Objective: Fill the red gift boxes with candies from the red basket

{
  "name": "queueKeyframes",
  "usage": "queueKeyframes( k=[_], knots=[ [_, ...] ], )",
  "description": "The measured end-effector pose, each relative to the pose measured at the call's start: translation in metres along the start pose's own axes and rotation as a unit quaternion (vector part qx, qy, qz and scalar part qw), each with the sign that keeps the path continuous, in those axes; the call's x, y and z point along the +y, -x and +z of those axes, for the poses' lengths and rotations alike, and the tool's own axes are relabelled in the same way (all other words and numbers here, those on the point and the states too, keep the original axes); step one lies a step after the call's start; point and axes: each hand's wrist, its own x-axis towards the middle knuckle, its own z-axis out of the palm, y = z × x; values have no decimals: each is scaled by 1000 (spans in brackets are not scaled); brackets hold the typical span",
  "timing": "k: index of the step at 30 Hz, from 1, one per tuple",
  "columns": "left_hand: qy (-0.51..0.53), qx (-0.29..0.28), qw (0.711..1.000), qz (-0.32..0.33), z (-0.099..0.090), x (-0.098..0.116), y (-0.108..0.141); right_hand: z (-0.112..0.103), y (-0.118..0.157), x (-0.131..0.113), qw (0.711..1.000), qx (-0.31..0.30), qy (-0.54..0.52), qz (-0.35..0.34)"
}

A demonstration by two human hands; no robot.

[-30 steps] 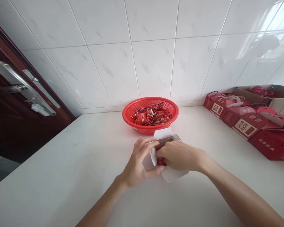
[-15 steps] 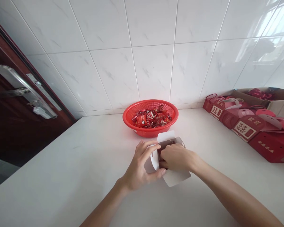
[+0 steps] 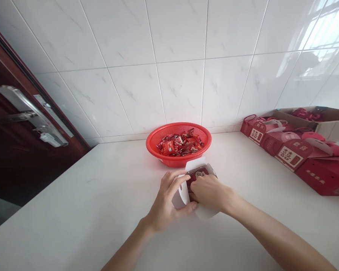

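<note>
A small open paper box (image 3: 196, 164), white on the inside with its flaps up, is on the white counter. My left hand (image 3: 169, 201) grips its left side, thumb at the near edge and fingers at the flap. Reaching down into the box from the right, my right hand (image 3: 209, 191) has its fingers curled; their tips, and whatever they hold, are hidden. A dark red packet with pale lettering (image 3: 200, 173) shows inside, against the right hand. Just behind the box stands a red plastic basket (image 3: 175, 162) of red-wrapped candies (image 3: 183, 145).
Folded red gift boxes (image 3: 289, 155) with gold characters line the right side of the counter. Behind them is a cardboard box (image 3: 335, 128) with dark pink ribbon-like pieces in it. A tiled wall (image 3: 130, 94) rises at the back; a dark door with a metal handle (image 3: 31, 113) is at left.
The packet with lettering inside the box shows more clearly now. My right hand has shifted slightly within the box, and the box has tilted a little. The view has moved slightly.
</note>
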Motion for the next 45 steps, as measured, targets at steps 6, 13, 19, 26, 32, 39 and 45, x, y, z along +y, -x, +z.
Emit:
queueKeyframes(
  k=[6,13,19,26,32,39,45],
  knots=[
    [9,0,1000,-1,1,-1,1,-1,-4,7,1000,-14,-6,-22],
    [26,3,999,-33,2,-7,1,-1,-8,9,998,38,-14,-39],
    [36,4,998,-54,1,-7,1,-3,-6,16,988,97,-88,-79],
    [38,5,998,-49,2,-9,2,-5,-6,26,990,64,-82,-99],
    [33,9,998,-46,3,-9,2,-4,-7,24,995,17,-63,-74],
    [37,10,998,-53,3,-9,1,-5,-7,18,996,-36,-66,-44],
    [27,7,997,-67,1,-7,1,-16,2,33,989,50,-110,-81]
  ],
)
